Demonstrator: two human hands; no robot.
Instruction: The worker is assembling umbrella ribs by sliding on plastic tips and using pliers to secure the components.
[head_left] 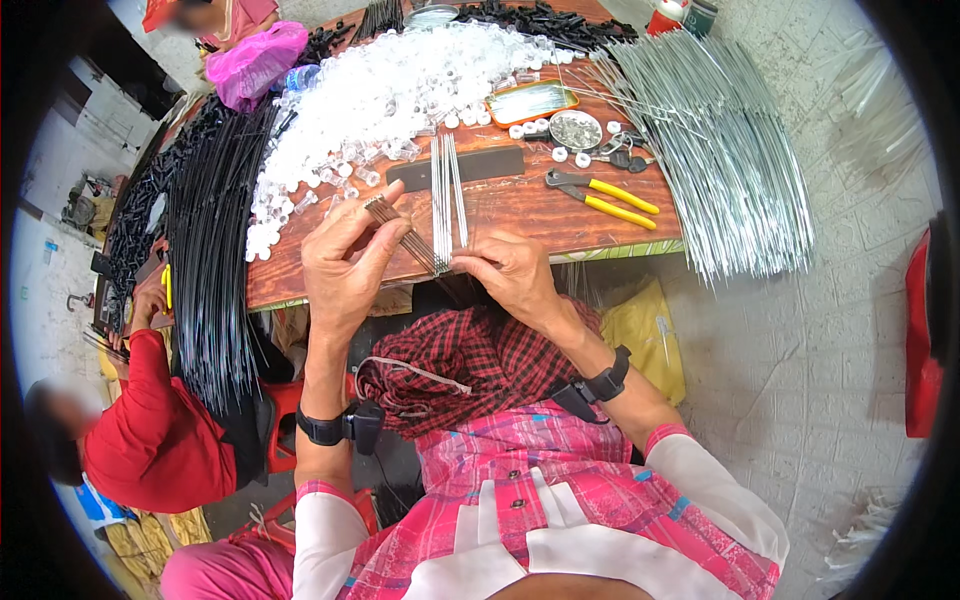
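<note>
My left hand (343,250) is closed in a pinch round a small bunch of thin brownish metal rods (416,245), which slant down to the right. Their lower ends meet the fingertips of my right hand (515,275), also pinched, at the table's front edge. Several straight silvery rods (443,185) lean across a flat dark bar (500,163) on the table, and their near ends come down between my two hands. Exactly which rod ends my right fingers grip is partly hidden.
Clear and white plastic pieces (390,85) are heaped behind. Black rods (215,230) lie left, silvery rods (715,150) right. Yellow-handled pliers (600,193), an orange-rimmed tray (532,101) and a round dish (575,130) sit right of the bar. A person in red (160,430) works at left.
</note>
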